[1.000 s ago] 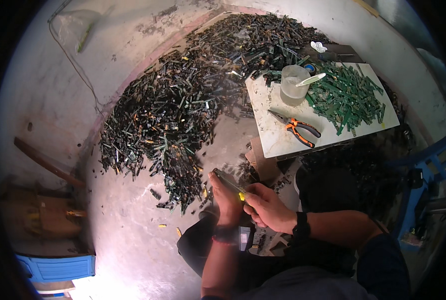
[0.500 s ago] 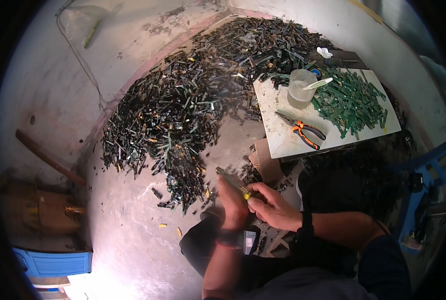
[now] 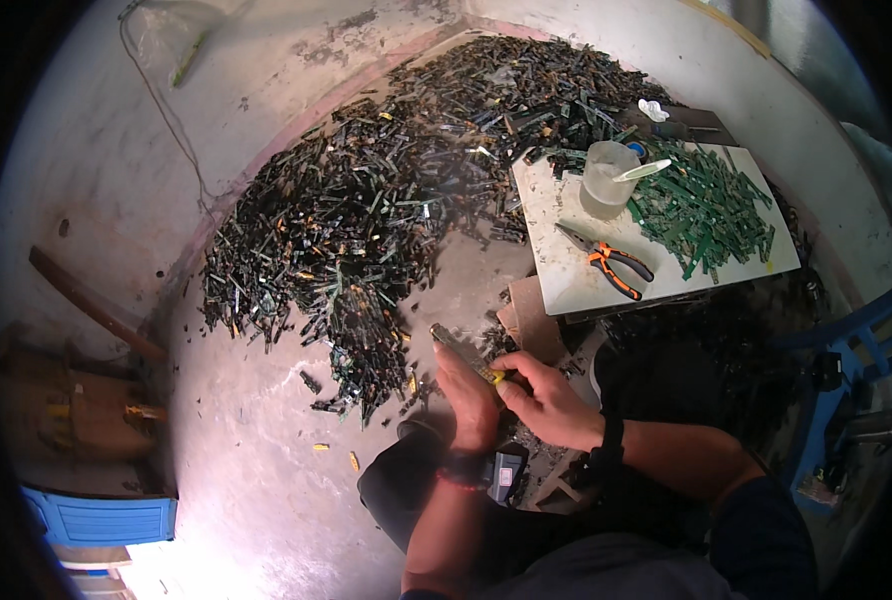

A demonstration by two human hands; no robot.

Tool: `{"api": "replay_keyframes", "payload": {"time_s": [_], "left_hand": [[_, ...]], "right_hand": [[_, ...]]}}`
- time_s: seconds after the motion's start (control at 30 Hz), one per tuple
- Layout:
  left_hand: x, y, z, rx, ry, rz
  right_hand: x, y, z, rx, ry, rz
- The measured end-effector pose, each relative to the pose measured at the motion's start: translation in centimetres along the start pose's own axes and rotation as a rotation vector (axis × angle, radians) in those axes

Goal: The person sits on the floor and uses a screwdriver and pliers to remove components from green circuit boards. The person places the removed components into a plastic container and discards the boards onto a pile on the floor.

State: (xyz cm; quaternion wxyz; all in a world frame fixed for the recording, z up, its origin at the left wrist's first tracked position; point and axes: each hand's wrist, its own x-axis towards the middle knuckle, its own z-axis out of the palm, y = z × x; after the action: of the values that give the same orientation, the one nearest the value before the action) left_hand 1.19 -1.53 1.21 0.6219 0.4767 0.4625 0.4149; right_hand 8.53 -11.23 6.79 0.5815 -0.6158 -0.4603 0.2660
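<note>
Seen from above through a round fisheye lens, a seated person works with bare hands just below the centre. The left hand (image 3: 469, 400), at 6 o'clock, has its fingers stretched out toward 11 o'clock, with a narrow strip (image 3: 469, 355) lying along them; how firmly it grips cannot be told, since its palm is turned from view. The right hand (image 3: 556, 408), between 4 and 5 o'clock, is partly curled, thumb and forefinger pinched about a yellow bit (image 3: 500, 377) at the strip's lower end. Whether that is part of the strip or a separate tool is unclear, and its other fingers are mostly hidden.

Between 5 and 6 o'clock, a dark box (image 3: 507, 474) with a pale face is partly covered by the left wrist. At 2 o'clock stands a white board (image 3: 561, 277) bearing orange-and-black pliers (image 3: 613, 267), a heap of green strips (image 3: 708, 222) and a cloudy cup (image 3: 606, 185); a pale handle (image 3: 643, 171) overlaps its rim, its lower end indistinct. A dark scrap pile (image 3: 321, 225) sprawls from 9 to 1 o'clock, single pieces hard to pick out. Between 3 and 4 o'clock, blue furniture (image 3: 814, 432) is cut off by the black lens edge.
</note>
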Motion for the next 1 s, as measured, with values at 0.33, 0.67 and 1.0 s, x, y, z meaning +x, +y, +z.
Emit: {"api": "replay_keyframes", "payload": {"time_s": [0.33,0.67,1.0], "left_hand": [[0.5,-1.2,-0.4,-0.015,-0.038,0.0],[-0.5,-1.2,-1.5,0.143,-0.08,0.181],[-1.8,3.1,-1.8,-0.441,-0.516,-0.449]], "right_hand": [[0.0,-1.1,-1.2,-0.533,-0.02,-0.216],[2.1,-1.5,-4.2,0.202,-0.293,0.269],[3.1,-3.1,-8.5,0.461,-0.412,0.655]]}}
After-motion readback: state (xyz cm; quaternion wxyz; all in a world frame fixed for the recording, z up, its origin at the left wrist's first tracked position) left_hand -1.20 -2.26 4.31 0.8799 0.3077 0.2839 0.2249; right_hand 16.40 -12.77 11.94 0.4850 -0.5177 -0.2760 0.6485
